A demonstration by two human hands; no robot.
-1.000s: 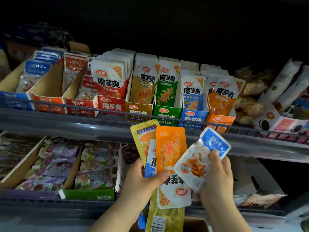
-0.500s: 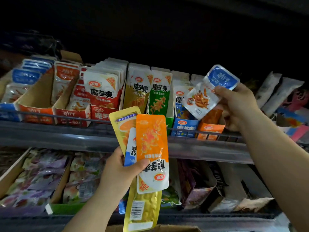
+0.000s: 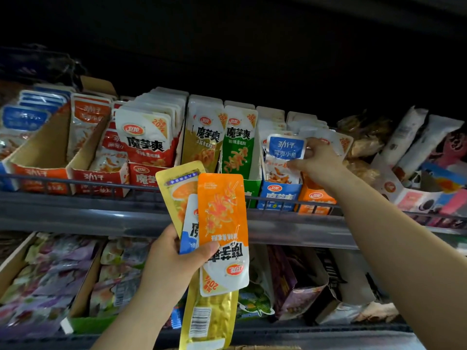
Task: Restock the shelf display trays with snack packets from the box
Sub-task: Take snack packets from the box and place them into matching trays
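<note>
Left hand [image 3: 174,261] is low centre and closed around a fan of snack packets, with the thumb across the front. The orange packet [image 3: 222,223] is on top, printed upside down. A blue-and-white packet [image 3: 190,223] sits behind it and a yellow packet [image 3: 177,188] behind that, tilted left. A gold packet with a barcode [image 3: 209,319] hangs below the hand; can't tell whether it is a separate piece from the yellow one. Right hand [image 3: 318,162] is up at the upper shelf, with thumb and fingers pinching the right edge of a blue-label fish packet [image 3: 284,157]. That packet is upright, with its lower end down at the front of the blue display tray [image 3: 278,195] and white packets stacked behind it. The orange tray [image 3: 316,198] is just right of the blue one, and the green tray [image 3: 255,188] is just left. Further left is the red tray [image 3: 144,173], packed full. Matching blue-label packets [image 3: 25,117] stand in the far-left tray. A wire rail [image 3: 75,180] runs along the shelf front. The lower shelf holds purple packets [image 3: 50,274] in cardboard trays, dim and blurred.
</note>
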